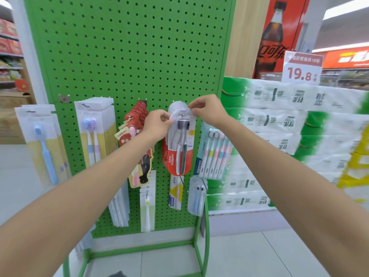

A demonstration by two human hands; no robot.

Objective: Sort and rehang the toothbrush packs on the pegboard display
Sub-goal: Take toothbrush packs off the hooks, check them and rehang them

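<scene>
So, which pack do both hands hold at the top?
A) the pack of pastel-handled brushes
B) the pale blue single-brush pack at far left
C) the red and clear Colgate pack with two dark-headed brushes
C: the left hand and the right hand both pinch the top edge of the red and clear plastic Colgate toothbrush pack, up by its peg on the green pegboard.

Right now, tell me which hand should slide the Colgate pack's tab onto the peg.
Right. The right hand pinches the Colgate pack at its top tab, where it hangs, so it can likely guide it. The left hand pinches the left edge lower down, better for steadying.
</scene>
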